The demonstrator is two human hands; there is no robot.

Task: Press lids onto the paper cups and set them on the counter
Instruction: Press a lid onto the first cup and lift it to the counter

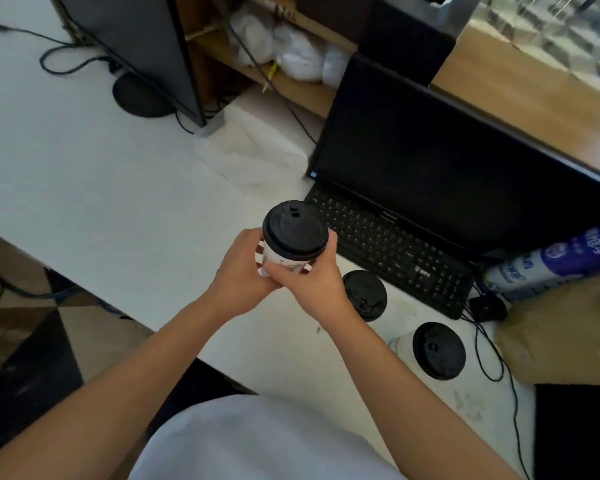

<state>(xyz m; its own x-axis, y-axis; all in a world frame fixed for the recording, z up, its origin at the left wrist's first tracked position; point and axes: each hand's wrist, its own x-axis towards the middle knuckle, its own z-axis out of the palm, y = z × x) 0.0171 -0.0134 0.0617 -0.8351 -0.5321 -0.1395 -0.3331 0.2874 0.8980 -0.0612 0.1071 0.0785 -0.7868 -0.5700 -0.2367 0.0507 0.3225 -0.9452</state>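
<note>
A white paper cup with a black lid on top is held above the white counter, just left of the keyboard. My left hand wraps the cup's left side and my right hand grips its right side and front. Two more lidded cups stand on the counter to the right: one right behind my right wrist, another nearer the front edge, with its white wall showing.
A black keyboard and a dark monitor sit to the right. A second monitor on a round stand is at the back left. White plastic bags, a blue-and-white sleeve, a brown bag and cables crowd the right side.
</note>
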